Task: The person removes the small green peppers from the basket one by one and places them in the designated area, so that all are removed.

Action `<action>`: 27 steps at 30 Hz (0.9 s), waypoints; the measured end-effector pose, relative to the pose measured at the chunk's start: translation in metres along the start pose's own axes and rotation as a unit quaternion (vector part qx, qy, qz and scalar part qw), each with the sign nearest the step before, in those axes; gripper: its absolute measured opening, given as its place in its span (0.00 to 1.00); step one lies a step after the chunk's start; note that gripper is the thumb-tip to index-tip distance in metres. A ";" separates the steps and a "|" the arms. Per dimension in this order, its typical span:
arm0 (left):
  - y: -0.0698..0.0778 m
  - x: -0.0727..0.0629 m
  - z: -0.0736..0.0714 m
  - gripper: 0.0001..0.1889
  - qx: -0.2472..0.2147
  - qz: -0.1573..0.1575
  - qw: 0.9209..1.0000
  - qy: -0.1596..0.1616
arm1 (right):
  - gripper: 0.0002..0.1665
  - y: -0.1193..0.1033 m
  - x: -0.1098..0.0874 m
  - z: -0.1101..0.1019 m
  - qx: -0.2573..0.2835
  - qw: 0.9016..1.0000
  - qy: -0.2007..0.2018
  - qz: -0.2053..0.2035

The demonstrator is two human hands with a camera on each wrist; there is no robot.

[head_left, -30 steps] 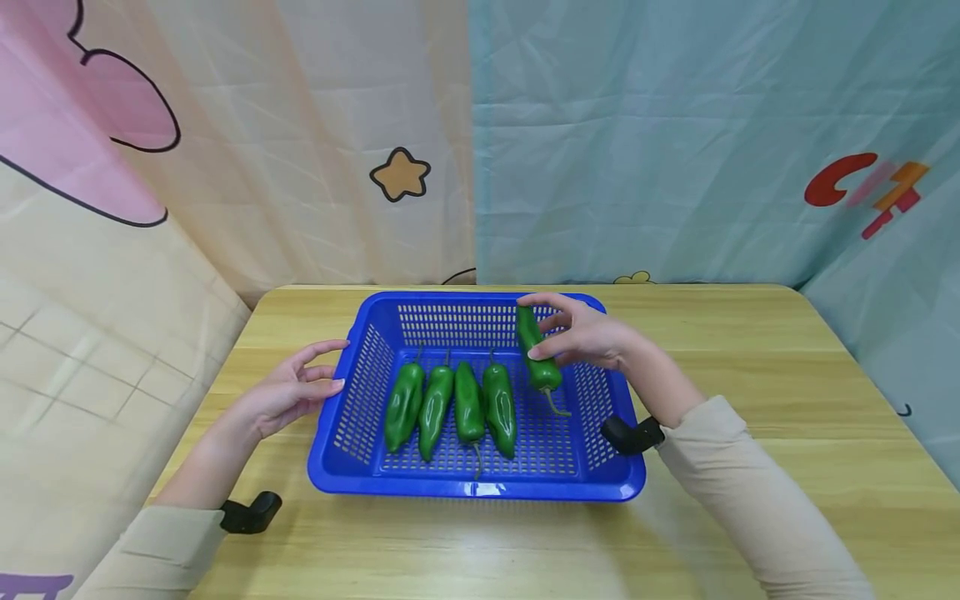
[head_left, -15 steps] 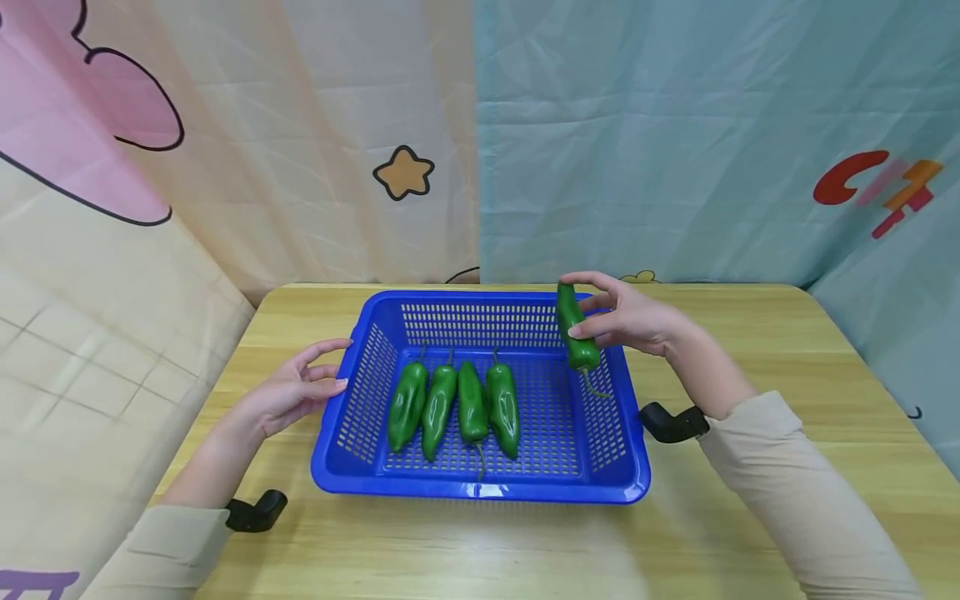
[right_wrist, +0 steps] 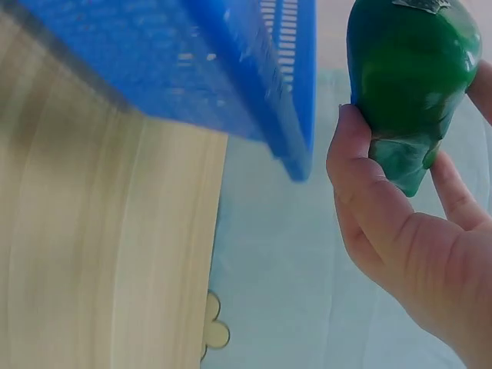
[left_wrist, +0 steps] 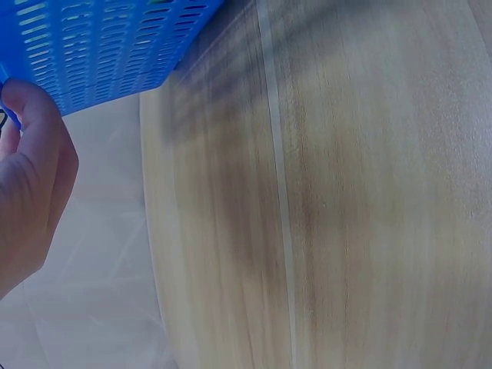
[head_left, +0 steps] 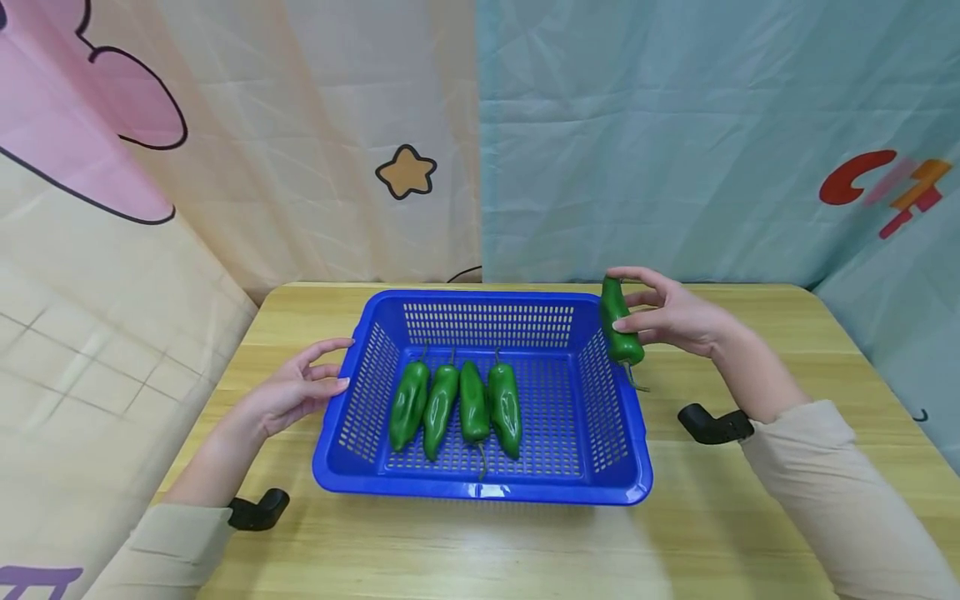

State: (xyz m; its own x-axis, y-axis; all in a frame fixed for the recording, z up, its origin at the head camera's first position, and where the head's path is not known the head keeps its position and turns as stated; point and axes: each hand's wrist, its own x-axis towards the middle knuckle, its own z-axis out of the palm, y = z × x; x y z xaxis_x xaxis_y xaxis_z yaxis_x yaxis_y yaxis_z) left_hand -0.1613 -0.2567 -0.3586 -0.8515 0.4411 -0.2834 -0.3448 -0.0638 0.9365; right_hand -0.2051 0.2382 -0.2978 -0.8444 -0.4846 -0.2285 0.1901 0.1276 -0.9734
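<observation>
My worktop point(head_left: 750, 333) carries a blue basket point(head_left: 480, 487) at its middle, nearer the far edge, with four green peppers point(head_left: 457, 404) lying side by side inside. My left hand point(head_left: 288, 392) rests with relaxed fingers against the basket's left rim. My right hand point(head_left: 671, 317) pinches a fifth pepper point(head_left: 618, 333), upright, just outside the basket's far right corner.

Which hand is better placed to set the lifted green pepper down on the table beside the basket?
Right: the right hand already grips the pepper over the basket's right rim; the left hand rests at its left wall.
</observation>
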 end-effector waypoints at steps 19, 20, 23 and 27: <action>0.003 0.000 0.000 0.26 0.001 0.000 1.000 -0.001 | 0.43 0.018 -0.021 -0.039 -0.029 0.999 0.031 0.015; 0.003 0.000 0.000 0.26 0.000 0.001 1.000 -0.002 | 0.42 0.020 -0.022 -0.041 -0.030 0.999 0.035 0.016; 0.002 0.001 0.001 0.26 -0.001 0.001 1.000 -0.004 | 0.42 0.027 -0.025 -0.045 -0.030 0.998 0.050 0.018; 0.002 0.001 0.001 0.27 -0.001 -0.001 1.000 -0.004 | 0.43 0.036 -0.026 -0.051 -0.024 0.998 0.063 0.019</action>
State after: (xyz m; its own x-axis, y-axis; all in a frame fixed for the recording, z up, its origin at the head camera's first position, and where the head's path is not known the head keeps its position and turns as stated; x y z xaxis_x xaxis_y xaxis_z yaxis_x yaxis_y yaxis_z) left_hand -0.1629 -0.2552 -0.3565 -0.8474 0.4488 -0.2838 -0.3479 -0.0653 0.9353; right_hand -0.2023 0.2997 -0.3263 -0.8941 -0.3663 -0.2578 0.2011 0.1860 -0.9618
